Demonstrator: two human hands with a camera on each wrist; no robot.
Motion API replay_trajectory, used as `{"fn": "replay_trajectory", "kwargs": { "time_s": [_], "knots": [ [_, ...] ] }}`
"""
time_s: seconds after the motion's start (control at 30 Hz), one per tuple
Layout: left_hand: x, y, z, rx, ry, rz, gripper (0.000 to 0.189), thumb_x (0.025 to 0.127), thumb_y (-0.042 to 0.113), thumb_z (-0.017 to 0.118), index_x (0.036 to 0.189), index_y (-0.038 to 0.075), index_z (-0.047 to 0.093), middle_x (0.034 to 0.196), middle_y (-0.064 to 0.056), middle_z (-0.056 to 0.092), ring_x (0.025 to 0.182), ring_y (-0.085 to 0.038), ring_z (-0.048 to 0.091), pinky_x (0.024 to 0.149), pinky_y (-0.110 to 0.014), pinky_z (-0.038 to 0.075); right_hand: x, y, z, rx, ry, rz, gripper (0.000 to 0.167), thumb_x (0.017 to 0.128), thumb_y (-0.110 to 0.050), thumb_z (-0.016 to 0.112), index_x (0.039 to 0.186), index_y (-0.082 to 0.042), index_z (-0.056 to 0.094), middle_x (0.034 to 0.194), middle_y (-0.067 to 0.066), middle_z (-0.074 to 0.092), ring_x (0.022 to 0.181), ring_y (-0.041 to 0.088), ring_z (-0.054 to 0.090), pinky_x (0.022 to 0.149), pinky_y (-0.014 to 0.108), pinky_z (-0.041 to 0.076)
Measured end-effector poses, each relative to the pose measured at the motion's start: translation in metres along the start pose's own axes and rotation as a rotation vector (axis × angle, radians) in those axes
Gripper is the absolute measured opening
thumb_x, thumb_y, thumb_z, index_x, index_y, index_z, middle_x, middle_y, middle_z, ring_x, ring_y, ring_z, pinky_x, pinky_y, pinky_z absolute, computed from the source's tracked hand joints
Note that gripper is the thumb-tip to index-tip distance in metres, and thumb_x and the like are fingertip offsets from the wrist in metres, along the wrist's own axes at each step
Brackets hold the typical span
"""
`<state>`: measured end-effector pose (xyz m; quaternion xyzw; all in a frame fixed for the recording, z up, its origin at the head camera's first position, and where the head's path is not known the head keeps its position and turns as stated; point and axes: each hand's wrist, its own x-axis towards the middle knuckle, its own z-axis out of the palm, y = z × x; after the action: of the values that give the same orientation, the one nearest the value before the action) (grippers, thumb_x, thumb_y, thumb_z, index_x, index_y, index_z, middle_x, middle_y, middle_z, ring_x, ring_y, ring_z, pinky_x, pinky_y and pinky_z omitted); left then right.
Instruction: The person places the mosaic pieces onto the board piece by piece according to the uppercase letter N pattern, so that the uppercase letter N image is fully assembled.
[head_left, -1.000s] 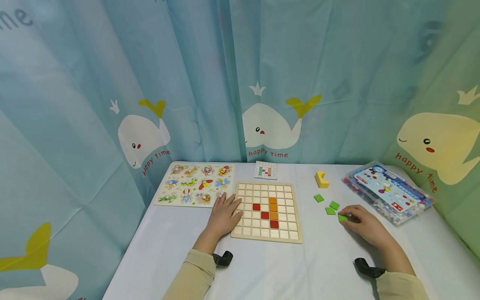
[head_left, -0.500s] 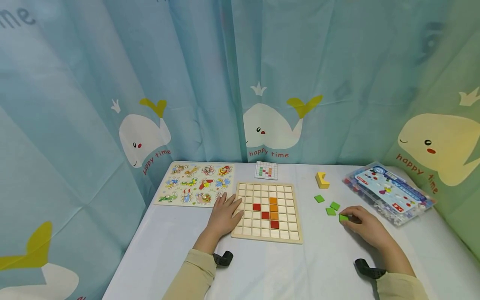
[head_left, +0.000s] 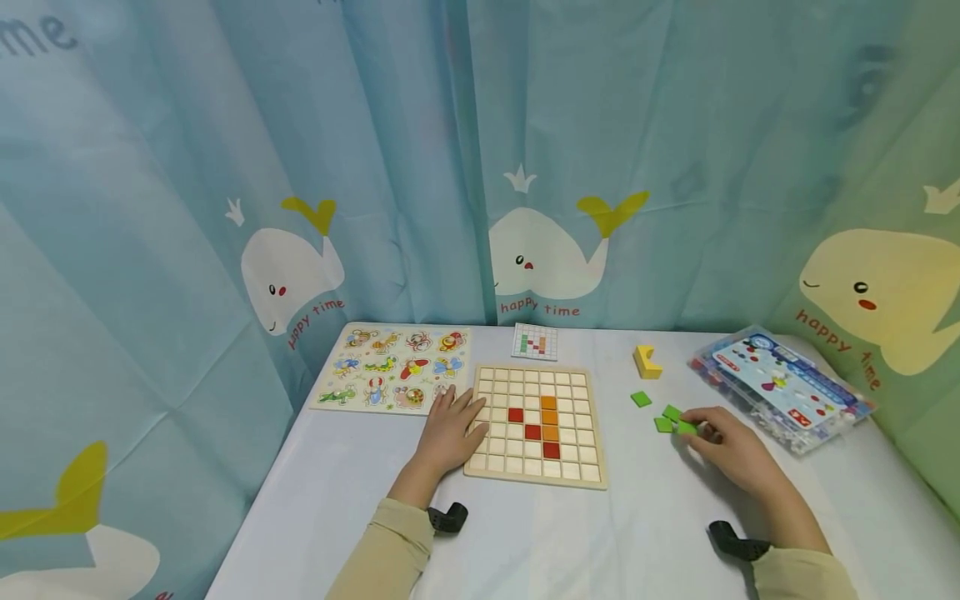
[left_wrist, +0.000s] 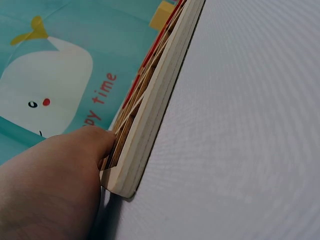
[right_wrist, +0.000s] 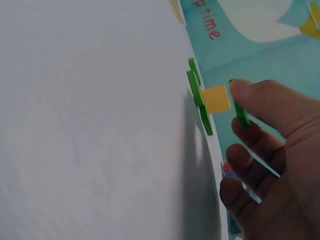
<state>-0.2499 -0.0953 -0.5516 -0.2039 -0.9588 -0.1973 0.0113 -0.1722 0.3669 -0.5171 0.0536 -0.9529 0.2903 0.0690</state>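
Note:
My left hand (head_left: 450,429) lies over the left edge of a wooden grid board (head_left: 534,480), fingers extended; in the left wrist view its thumb (left_wrist: 95,142) touches the board's corner. Several red and orange square tiles (head_left: 550,417) sit in the board's cells. To the right of the board, my right hand (head_left: 731,450) pinches a green square tile (right_wrist: 242,111) between thumb and forefinger, raised off the table in the right wrist view. Close by on the cloth lie other green tiles (head_left: 641,399), two of them just beside the held one in the head view.
Behind the green tiles stands a yellow block (head_left: 647,363) with a curved notch. A clear plastic case (head_left: 783,387) lies at the far right. An insect puzzle board (head_left: 390,371) is at the back left, and a pattern card (head_left: 536,342) lies behind the grid board.
My right hand has lifted the green tile from the table and moved slightly away from me. The left hand stays on the board.

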Motion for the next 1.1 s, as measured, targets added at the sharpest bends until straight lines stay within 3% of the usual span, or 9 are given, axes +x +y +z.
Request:
{"fn": "replay_trajectory", "kwargs": {
  "time_s": [0.17,0.5,0.9,1.1],
  "knots": [
    [0.000,0.000,0.000,-0.001,0.001,0.004,0.054,0.101,0.049,0.045,0.149,0.025,0.046,0.160,-0.002,0.035,0.155,-0.031,0.012,0.127,-0.049,0.005,0.006,-0.011,0.006,0.020,0.046,-0.107,0.025,0.091,-0.022,0.072,0.115,-0.014,0.067,0.096,-0.001,0.059,0.078,0.000,0.046,0.061,0.020,0.041],
    [-0.001,0.000,-0.001,-0.005,0.005,-0.001,0.053,0.102,0.048,0.045,0.149,0.025,0.046,0.160,-0.002,0.036,0.155,-0.030,0.013,0.127,-0.049,0.006,0.028,-0.060,0.025,0.030,0.011,-0.222,0.023,0.089,-0.012,0.073,0.112,-0.011,0.069,0.093,-0.003,0.059,0.076,0.007,0.049,0.061,0.022,0.041],
    [-0.001,0.002,-0.004,0.000,0.016,0.018,0.053,0.102,0.047,0.046,0.148,0.022,0.048,0.159,-0.004,0.038,0.154,-0.033,0.015,0.127,-0.051,0.008,0.056,-0.114,0.049,0.098,-0.071,-0.285,0.027,0.090,-0.019,0.073,0.115,-0.010,0.068,0.099,-0.001,0.063,0.078,0.012,0.051,0.061,0.022,0.044],
    [-0.002,0.003,-0.005,-0.002,0.027,0.019,0.052,0.101,0.046,0.048,0.147,0.022,0.049,0.158,-0.005,0.039,0.153,-0.034,0.017,0.126,-0.053,0.010,0.069,-0.133,0.061,0.112,-0.118,-0.262,0.026,0.091,-0.021,0.073,0.115,-0.013,0.067,0.103,-0.001,0.063,0.081,0.012,0.051,0.064,0.022,0.046]
  ]
}}
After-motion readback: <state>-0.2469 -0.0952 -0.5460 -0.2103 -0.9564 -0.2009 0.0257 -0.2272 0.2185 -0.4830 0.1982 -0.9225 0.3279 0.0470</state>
